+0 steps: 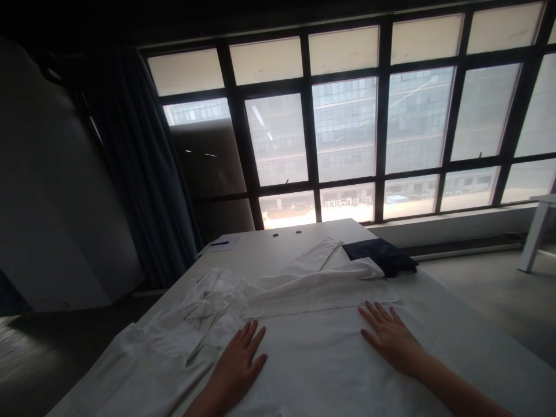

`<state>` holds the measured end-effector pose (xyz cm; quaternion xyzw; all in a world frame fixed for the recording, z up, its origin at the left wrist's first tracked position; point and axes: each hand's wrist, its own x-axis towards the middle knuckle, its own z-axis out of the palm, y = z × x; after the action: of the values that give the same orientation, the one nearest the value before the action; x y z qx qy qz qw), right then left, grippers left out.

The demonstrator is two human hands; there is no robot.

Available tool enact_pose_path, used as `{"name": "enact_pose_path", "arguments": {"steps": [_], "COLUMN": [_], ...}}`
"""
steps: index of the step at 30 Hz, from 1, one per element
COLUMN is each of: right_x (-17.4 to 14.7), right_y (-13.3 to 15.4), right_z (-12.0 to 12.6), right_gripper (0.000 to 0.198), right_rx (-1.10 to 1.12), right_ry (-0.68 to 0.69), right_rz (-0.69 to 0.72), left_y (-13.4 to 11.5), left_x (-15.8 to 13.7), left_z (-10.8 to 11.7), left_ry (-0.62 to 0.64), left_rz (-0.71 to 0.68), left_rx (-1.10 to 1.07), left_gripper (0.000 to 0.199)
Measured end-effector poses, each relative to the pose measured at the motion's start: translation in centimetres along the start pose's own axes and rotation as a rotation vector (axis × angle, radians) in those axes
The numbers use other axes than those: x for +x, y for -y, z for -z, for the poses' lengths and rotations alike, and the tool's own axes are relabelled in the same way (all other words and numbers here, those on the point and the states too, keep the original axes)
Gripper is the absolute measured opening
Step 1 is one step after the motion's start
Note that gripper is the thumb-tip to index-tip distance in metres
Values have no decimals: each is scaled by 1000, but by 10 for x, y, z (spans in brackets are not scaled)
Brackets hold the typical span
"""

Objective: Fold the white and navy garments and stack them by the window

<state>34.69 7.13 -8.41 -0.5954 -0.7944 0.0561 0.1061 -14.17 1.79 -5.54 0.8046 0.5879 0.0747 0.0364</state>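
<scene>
A white garment (313, 347) with long sleeves or legs lies spread over the table, its kind not certain. Its left part is bunched in loose folds, while the part between my hands is fairly smooth. My left hand (238, 362) rests on the cloth with fingers stretched out, beside the crumpled folds. Farther right, my right hand (388, 339) lies flat on the same cloth, fingers spread, near its right edge. Neither hand grips anything. A long strip of the white cloth runs across the table beyond both hands.
A dark folded cloth (380, 256) lies at the table's right edge. At the far left corner, a pen rests on a sheet of paper (223, 244). The white table (260, 249) has two round holes at its far end. Windows, a dark curtain (143, 174) and another table (536, 231) stand around.
</scene>
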Motion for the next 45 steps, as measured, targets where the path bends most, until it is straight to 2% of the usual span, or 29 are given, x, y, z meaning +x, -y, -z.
{"name": "enact_pose_path", "arguments": {"steps": [3, 6, 9, 13, 16, 21, 26, 31, 34, 37, 39, 42, 45], "right_x": [-13, -23, -28, -30, -25, 4, 26, 26, 23, 17, 9, -9, -23], "right_y": [-57, -81, -65, -19, 0, -3, -6, -9, -5, 12, 33, 79, 133], "right_z": [-6, -9, -9, -13, -15, -3, 5, -3, -3, 9, 22, 37, 34], "right_gripper": [66, 55, 52, 56, 68, 68, 69, 65, 54, 43, 40, 38, 42], "right_rx": [-53, -125, -117, -25, -50, -78, -72, -79, -99, -101, -62, 45, 168], "right_ry": [-73, -192, -271, -170, -95, -35, -32, -86, -154, -209, -215, -188, -172], "right_rz": [-90, -181, -135, -153, -151, -127, -127, -134, -124, -27, 87, 365, 661], "left_y": [15, 19, 17, 17, 22, 34, 34, 22, 2, -25, -40, -52, -52], "left_x": [-21, -33, -33, -27, -20, 7, 31, 15, 3, 2, 7, 14, 16], "left_z": [4, 6, 6, 7, 8, 4, 5, 19, 25, 24, 19, 14, 13], "left_ry": [-16, -10, 2, 2, 7, -19, -86, -213, -172, -48, 37, 105, 115], "left_rz": [-54, -81, -65, -54, -52, -68, -26, -58, -170, -291, -331, -331, -300], "left_rx": [-26, -23, -1, 9, 5, -7, -54, -94, -131, -146, -140, -119, -117], "left_gripper": [61, 62, 63, 64, 63, 63, 57, 38, 38, 55, 68, 73, 73]}}
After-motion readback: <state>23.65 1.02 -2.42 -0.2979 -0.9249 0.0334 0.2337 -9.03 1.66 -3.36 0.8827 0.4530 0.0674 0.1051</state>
